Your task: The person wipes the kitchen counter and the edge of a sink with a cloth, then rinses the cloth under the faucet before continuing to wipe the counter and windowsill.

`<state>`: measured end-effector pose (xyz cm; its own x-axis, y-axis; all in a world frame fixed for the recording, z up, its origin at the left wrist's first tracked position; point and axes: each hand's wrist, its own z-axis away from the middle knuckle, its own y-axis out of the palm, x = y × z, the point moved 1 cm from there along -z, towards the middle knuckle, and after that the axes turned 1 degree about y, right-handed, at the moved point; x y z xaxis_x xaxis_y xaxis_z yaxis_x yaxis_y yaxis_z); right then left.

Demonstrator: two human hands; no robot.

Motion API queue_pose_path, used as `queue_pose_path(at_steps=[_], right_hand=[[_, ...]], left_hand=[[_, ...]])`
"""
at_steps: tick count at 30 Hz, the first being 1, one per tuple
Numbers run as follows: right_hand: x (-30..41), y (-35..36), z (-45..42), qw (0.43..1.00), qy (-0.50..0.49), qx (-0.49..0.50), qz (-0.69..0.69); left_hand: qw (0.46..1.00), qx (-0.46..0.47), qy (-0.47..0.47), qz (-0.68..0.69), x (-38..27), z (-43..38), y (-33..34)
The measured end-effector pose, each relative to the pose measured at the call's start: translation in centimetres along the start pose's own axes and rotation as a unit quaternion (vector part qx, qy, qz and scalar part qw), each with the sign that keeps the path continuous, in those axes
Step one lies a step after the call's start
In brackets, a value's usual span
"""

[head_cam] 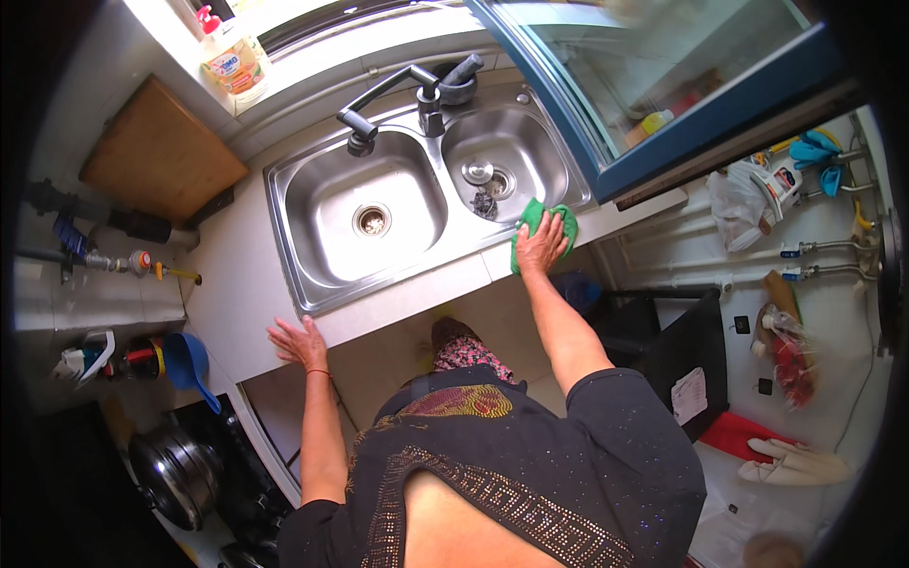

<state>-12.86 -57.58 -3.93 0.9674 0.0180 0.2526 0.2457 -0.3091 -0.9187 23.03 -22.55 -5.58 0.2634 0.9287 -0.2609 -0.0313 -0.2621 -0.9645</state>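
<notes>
My right hand [541, 245] presses a bunched green cloth [531, 213] on the front rim of the sink's smaller bowl [550, 153], with part of the cloth over the counter's edge. Fingers spread and holding nothing, my left hand [302, 343] is at the counter by the front left corner of the stainless-steel double sink [307, 302]. The larger bowl [312, 206] has a drain [372, 220] with pale bits in it. A strainer plug [477, 171] and a dark scouring pad [484, 204] lie beside the smaller bowl's drain.
The black faucet [429, 106] reaches over the larger bowl, with a mortar [456, 89] behind it. A blue-framed window sash [682, 135] juts over the counter at right. At left are a wooden board [163, 153], a blue ladle [186, 362] and a metal pot [174, 472].
</notes>
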Motion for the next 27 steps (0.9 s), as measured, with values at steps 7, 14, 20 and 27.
queue_pose_path(at_steps=[7,14,20,27], right_hand=[[5.9,-1.5,7.7,0.900,-0.349,0.181,-0.189],[5.1,1.6,1.6,0.950,-0.120,0.075,-0.280],[3.0,3.1,-11.9,0.737,0.394,-0.114,-0.538],[3.7,4.7,-20.9,0.753,0.449,-0.096,-0.471]], left_hand=[[0.952,0.047,-0.302,-0.001,-4.2,-3.2,0.9],[0.939,0.011,-0.341,-0.051,-6.3,-3.5,2.0],[0.935,-0.005,-0.350,-0.061,-7.2,-3.4,1.6],[0.935,-0.012,-0.341,-0.098,-5.8,-3.5,3.1]])
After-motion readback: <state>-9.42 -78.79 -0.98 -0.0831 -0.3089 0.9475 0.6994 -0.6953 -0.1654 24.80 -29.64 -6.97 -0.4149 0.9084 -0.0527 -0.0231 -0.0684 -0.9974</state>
